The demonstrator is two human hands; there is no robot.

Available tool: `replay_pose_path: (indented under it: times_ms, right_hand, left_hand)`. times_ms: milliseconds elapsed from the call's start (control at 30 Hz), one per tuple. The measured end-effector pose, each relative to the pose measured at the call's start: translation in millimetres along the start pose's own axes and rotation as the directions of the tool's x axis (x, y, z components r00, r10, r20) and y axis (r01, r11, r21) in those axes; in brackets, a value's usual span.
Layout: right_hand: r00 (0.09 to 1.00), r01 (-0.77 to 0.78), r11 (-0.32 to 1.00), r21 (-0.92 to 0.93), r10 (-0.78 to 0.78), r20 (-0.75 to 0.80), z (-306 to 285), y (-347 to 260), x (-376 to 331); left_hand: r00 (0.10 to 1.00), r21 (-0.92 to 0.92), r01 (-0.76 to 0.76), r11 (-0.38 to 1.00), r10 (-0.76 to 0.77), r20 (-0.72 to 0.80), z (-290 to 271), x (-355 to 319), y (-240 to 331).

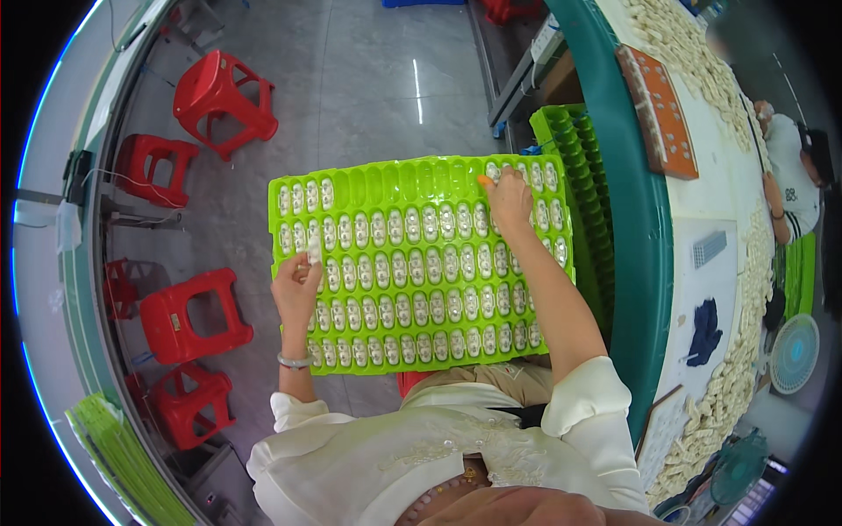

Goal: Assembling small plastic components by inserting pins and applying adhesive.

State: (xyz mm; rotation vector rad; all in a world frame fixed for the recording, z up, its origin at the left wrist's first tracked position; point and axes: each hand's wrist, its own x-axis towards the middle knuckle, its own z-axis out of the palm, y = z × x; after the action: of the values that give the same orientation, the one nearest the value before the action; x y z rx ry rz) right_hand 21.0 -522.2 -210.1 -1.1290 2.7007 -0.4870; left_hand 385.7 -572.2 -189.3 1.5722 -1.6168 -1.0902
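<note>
A bright green tray (405,182) with rows of oval pockets lies across in front of me. Most pockets hold small white oval pieces (395,226) with metallic-looking dots; several pockets in the middle of the far row are bare. My left hand (298,285) is over the tray's left side, its fingertips pinching a white elongated piece (314,247). At the far right corner my right hand (510,200) reaches down with its fingers closed. A small orange thing (484,181) sticks out at its fingertips; its kind is unclear.
Red plastic stools (197,316) stand on the grey floor at the left. On the right, more green trays (579,158) sit beside a table with a teal edge (636,289). Many pale pieces (728,368) and an orange board (656,112) lie there. Another person (789,175) is at the far right.
</note>
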Motion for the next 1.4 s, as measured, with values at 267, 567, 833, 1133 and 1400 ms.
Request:
replay_pose_path:
  times_ms: [267, 567, 833, 1133, 1400]
  right_hand:
    - [0.995, 0.089, 0.988, 0.123, -0.084, -0.050, -27, 20, -43]
    - [0.980, -0.077, 0.903, 0.423, -0.009, 0.198, -107, 75, -176]
    - [0.922, -0.371, 0.695, 0.616, 0.355, 0.154, -172, 123, -315]
    - [0.826, -0.364, 0.637, 0.680, 0.558, -0.080, -254, 141, -450]
    - [0.672, -0.399, 0.914, -0.071, 0.239, -0.701, -330, 260, -481]
  left_hand:
    - [0.968, 0.465, -0.217, 0.858, 0.252, -0.013, 61, 71, 41]
    - [0.948, 0.650, -0.250, 0.717, 0.317, 0.015, 93, 100, 14]
    - [0.726, 0.307, -0.679, 0.667, 0.673, 0.144, 135, 94, 51]
    - [-0.029, -0.648, -0.651, 0.395, 0.841, 0.540, 293, -195, 341]
    - [-0.871, -0.911, -0.398, -0.113, 0.359, 0.336, 395, -392, 378]
